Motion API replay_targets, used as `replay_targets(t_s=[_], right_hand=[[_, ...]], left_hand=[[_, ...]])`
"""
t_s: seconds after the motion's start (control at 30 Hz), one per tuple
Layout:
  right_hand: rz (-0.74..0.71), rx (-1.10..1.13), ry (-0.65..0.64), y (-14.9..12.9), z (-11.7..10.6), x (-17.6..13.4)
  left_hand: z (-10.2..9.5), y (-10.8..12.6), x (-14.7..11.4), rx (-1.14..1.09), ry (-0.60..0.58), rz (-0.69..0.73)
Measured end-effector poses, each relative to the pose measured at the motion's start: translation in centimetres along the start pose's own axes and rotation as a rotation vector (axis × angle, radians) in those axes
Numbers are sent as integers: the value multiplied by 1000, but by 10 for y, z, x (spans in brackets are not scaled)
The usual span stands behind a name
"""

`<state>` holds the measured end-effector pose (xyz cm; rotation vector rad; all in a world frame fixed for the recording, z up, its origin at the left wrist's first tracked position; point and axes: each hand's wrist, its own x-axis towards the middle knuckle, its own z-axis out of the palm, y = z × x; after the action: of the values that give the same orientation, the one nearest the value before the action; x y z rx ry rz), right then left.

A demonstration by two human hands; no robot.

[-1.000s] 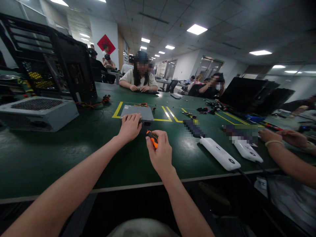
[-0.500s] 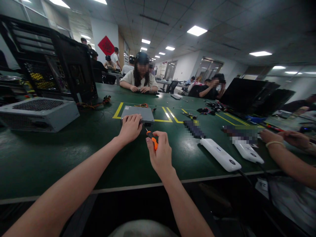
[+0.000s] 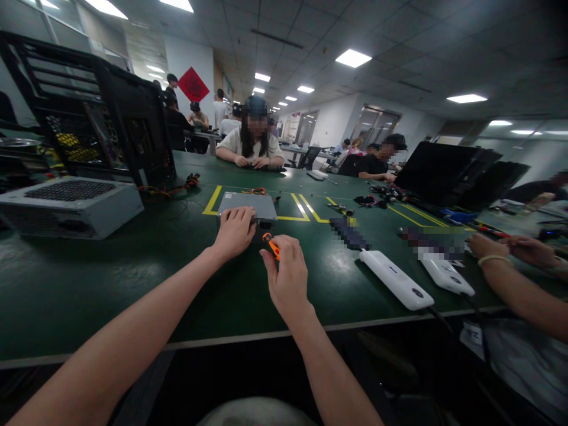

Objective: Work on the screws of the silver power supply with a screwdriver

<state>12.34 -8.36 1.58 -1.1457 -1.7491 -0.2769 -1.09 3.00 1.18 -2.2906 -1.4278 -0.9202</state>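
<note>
A grey computer power supply (image 3: 255,205) lies on the green table in front of me, its near face with a dark socket turned towards me. My left hand (image 3: 237,228) grips its near left part, the fingers laid over the top edge. Just right of it, my right hand (image 3: 287,266) is closed around a screwdriver (image 3: 269,241) with an orange and black handle. The screwdriver points at the near face of the power supply; its tip is too dim to make out, so I cannot tell whether it touches.
A larger power supply (image 3: 73,204) and an open black computer case (image 3: 97,118) stand on the left. White power banks (image 3: 394,279) lie on the right, near another person's hands (image 3: 492,245). One person (image 3: 248,142) sits across the table. Black monitors (image 3: 448,171) stand at the right.
The screwdriver has turned within my right hand, and its shaft shows less now. My right fingers have shifted slightly; my left hand and the power supply stay in place.
</note>
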Motion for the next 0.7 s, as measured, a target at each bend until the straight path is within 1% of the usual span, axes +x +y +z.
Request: replay_targets(t_s=[0.2,0.37,0.5,0.6,0.7], right_hand=[[-43,19,-45,-8,-3,6],[10,-151,-126,-11,-12,20],[-55,-111,-186,-14,-17,26],[-61,-111,-193,-15,-16,28],[1,-146,-161,-13,-12,30]], left_hand=[[0,-1,0,-8,5,10],[1,-2,0,-3,4,4],[1,-3,0,-6,7,13],[-1,-3,-1,-11,5,26],[-2,-3,-1,-16,3,29]])
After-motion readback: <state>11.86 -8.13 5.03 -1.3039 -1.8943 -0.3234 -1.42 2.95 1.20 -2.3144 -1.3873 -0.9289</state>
